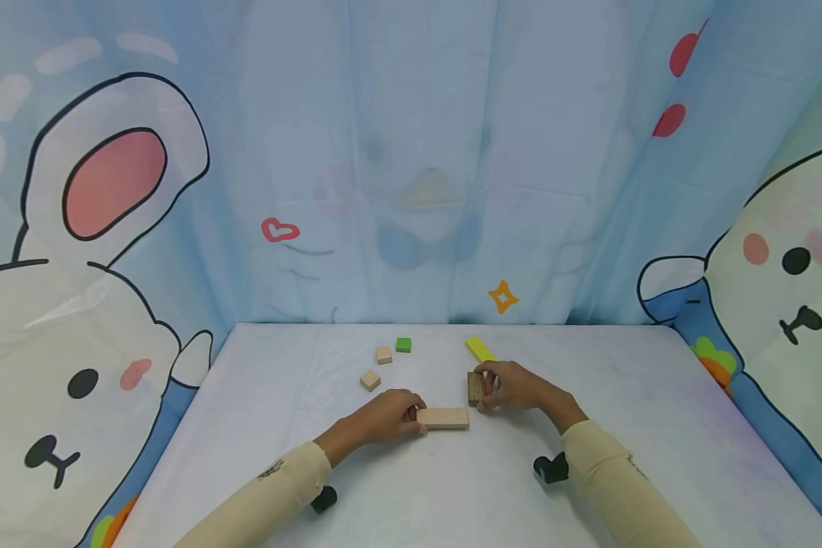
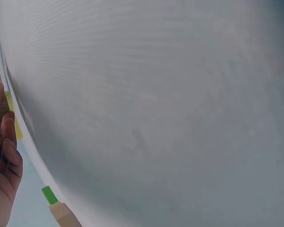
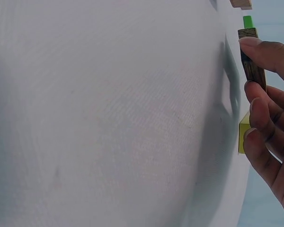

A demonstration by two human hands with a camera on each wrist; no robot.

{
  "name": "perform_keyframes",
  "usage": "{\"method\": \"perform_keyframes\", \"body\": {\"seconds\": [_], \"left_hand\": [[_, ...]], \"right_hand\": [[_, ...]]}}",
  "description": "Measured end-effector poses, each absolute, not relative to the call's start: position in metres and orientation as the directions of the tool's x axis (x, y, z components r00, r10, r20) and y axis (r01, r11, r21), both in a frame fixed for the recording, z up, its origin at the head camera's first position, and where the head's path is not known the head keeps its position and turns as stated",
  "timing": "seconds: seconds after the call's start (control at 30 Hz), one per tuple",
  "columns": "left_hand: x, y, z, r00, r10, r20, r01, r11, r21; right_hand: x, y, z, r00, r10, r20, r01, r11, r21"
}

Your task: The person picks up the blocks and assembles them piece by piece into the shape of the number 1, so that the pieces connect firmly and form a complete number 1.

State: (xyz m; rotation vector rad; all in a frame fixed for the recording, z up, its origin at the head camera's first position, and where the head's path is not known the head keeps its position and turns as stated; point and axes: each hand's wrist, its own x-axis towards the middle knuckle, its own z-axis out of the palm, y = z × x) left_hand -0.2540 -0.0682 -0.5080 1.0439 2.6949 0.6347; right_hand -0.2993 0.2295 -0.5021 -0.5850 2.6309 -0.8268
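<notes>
Left hand [image 1: 388, 416] pinches a long pale wooden block [image 1: 444, 418] at its nine-o'clock end; right hand [image 1: 512, 386] grips a dark-brown wooden block [image 1: 475, 390] at two o'clock from it. Small green rectangular block [image 1: 403, 345] sits at the pale block's eleven o'clock.

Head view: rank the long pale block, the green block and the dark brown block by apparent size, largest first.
1. Long pale block
2. Dark brown block, partly covered by the right hand
3. Green block, though it lies farthest from the camera
</notes>
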Motion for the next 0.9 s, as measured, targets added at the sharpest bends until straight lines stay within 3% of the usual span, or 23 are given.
{"method": "perform_keyframes", "body": {"seconds": [0.9], "left_hand": [[-0.253, -0.077, -0.508, -0.738, 0.672, -0.062, 0.569, 0.669, 0.478]], "right_hand": [[-0.303, 0.215, -0.495, -0.864, -0.470, -0.179, -0.291, 0.757, -0.585]]}}
